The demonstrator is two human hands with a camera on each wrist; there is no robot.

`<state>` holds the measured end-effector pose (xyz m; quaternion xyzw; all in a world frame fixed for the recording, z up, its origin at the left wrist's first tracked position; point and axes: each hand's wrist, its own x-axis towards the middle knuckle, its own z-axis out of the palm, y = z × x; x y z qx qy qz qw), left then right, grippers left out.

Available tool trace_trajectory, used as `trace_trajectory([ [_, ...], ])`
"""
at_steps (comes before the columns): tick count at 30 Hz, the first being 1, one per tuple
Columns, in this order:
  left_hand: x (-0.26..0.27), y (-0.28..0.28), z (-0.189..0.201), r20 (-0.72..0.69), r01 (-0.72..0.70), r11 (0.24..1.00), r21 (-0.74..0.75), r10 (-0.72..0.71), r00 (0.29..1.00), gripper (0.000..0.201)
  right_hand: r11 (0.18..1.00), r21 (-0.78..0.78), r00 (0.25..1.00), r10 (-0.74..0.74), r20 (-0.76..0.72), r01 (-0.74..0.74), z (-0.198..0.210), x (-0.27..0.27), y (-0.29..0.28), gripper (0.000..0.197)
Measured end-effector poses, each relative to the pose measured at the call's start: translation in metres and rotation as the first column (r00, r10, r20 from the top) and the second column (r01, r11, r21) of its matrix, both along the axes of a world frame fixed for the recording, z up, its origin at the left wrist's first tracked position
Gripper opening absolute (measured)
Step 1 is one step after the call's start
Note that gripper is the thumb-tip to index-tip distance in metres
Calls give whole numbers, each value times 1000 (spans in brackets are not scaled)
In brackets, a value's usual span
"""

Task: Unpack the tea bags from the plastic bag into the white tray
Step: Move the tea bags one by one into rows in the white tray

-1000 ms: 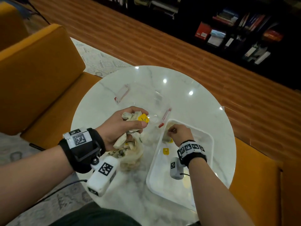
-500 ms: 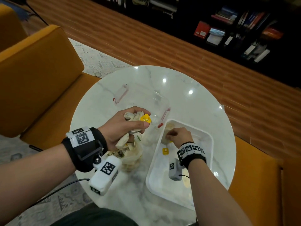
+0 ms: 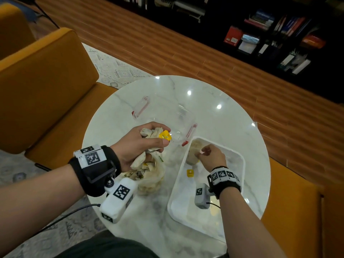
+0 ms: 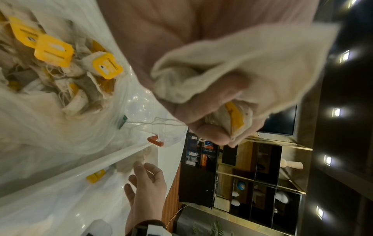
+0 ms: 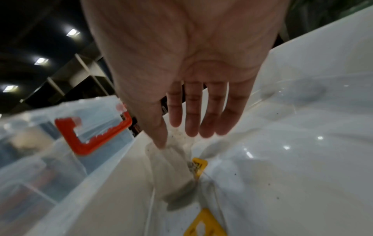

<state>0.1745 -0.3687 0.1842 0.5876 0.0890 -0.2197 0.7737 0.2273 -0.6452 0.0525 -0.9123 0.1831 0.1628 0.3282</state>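
Note:
My left hand (image 3: pixel 143 144) grips a bunch of tea bags (image 3: pixel 153 134) with a yellow tag (image 3: pixel 164 135), held above the open plastic bag (image 3: pixel 150 175). The wrist view shows the same bunch of tea bags (image 4: pixel 232 70) in my left hand (image 4: pixel 212 111), and several more tagged tea bags (image 4: pixel 60 63) in the plastic bag (image 4: pixel 60 127). My right hand (image 3: pixel 210 155) hovers over the far left corner of the white tray (image 3: pixel 240 164), fingers straight. Under my right hand (image 5: pixel 193 111) tea bags (image 5: pixel 173 167) lie in the tray (image 5: pixel 282 159), with yellow tags (image 3: pixel 189 173) nearby.
A clear plastic box (image 3: pixel 167 118) with red latches (image 3: pixel 189 134) stands on the round marble table (image 3: pixel 214 112), just beyond both hands. Orange chairs (image 3: pixel 37 90) flank the table. Dark bookshelves (image 3: pixel 260 34) line the far wall.
My right hand has opened over the tray's far corner and let go of the tea bags it held. My left hand has stayed put with its bunch.

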Motion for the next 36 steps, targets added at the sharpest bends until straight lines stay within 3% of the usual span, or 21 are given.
trace_trajectory([
  [6, -3, 0, -2, -12, 5, 1000, -3, -5, 1000, 32, 993, 80, 987, 93, -134, -83, -2, -13, -6, 46],
  [11, -3, -2, -1, -5, 2, 1000, -9, -2, 1000, 32, 960, -57, 954, 264, -142, -274, -1, -14, -7, 37],
  [16, -3, -1, -2, -15, -5, 1000, -19, 5, 1000, 33, 765, -216, 795, 583, -166, -607, -1, -19, 4, 12],
  [21, -2, -3, -4, -13, 12, 1000, -5, -12, 1000, 32, 663, -294, 723, 662, -200, -688, -8, -24, 14, 44],
  [28, -1, -4, -2, -3, 15, 1000, -14, -15, 1000, 32, 588, -392, 677, 722, -140, -708, -8, -32, 12, 26],
  [31, -2, -3, -2, 3, 23, 1000, -19, -23, 1000, 32, 658, -405, 739, 669, -72, -635, -2, -35, 8, 26],
  [36, -1, -3, -6, -1, 20, 1000, -19, -20, 1000, 29, 824, -208, 849, 521, -88, -527, 16, -23, 4, 24],
])
